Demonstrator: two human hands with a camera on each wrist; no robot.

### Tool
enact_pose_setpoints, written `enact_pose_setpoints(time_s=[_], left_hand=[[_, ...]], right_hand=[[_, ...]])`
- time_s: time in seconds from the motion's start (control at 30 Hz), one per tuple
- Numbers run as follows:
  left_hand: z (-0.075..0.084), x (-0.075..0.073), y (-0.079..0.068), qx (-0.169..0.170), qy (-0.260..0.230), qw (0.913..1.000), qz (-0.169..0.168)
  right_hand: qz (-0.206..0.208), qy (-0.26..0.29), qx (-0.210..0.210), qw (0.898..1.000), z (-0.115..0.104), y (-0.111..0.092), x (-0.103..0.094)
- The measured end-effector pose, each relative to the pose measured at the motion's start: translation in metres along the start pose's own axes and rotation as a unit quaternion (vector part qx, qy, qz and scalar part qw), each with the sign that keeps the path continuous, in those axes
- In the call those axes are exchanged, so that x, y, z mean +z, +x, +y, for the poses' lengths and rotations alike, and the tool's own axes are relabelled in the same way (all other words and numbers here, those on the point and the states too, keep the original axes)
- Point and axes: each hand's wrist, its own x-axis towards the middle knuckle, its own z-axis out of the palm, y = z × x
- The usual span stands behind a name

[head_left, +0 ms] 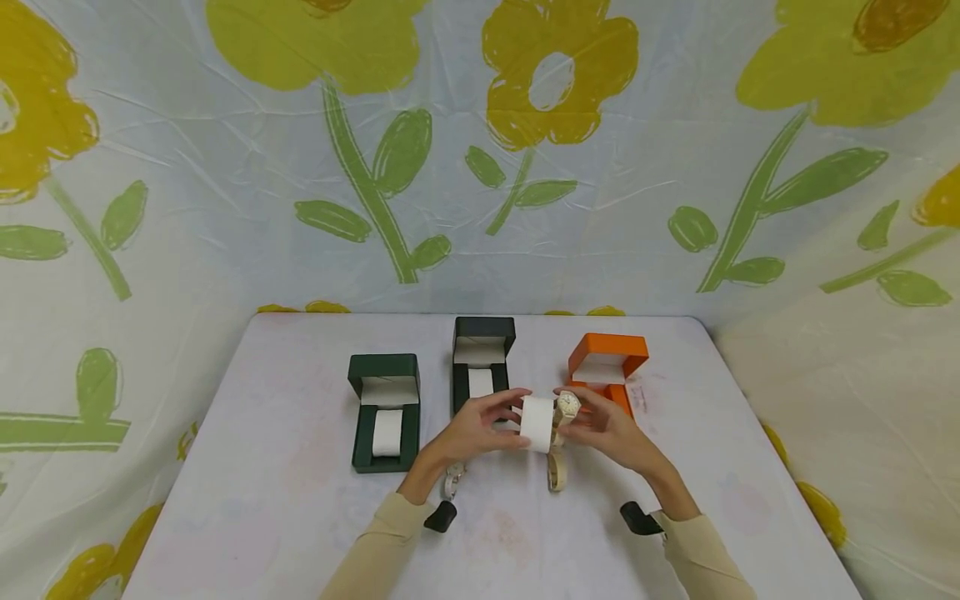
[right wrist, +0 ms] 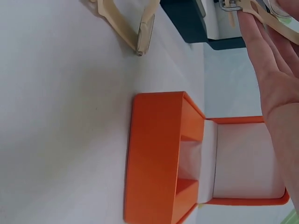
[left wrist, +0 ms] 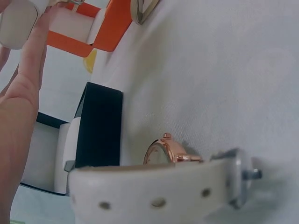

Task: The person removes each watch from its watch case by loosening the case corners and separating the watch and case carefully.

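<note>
A white watch cushion (head_left: 536,423) is gripped between the thumb and fingers of my left hand (head_left: 476,432). Right beside it, my right hand (head_left: 613,432) pinches a pale-dialled watch (head_left: 567,407) whose beige strap (right wrist: 268,18) and buckle show in the right wrist view. Strap and cushion are close together; whether they touch, I cannot tell. Behind the right hand stands an open orange watch box (head_left: 609,346). Below the hands, a second beige-strapped watch (head_left: 557,473) lies on the table. Near my left wrist is a white-strapped watch (head_left: 453,481) with a rose-gold case (left wrist: 170,148).
An open dark watch box (head_left: 484,328) with a white cushion stands at the back middle. To the left, an open green watch box (head_left: 383,367) holds another white cushion (head_left: 387,433). A pale cloth covers the table (head_left: 270,492), and a flower-printed sheet (head_left: 615,233) hangs around it.
</note>
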Motion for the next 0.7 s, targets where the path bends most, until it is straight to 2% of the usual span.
enact_pose_setpoints(time_s=[0.3, 0.7], left_hand=[[0.000, 0.000, -0.002, -0.004, -0.004, 0.9996, 0.027], [0.002, -0.006, -0.004, 0.005, 0.009, 0.9992, 0.039]], right_hand=[[0.035, -0.027, 0.004, 0.999, 0.002, -0.021, -0.012], [0.055, -0.052, 0.006, 0.997, 0.011, -0.049, -0.031]])
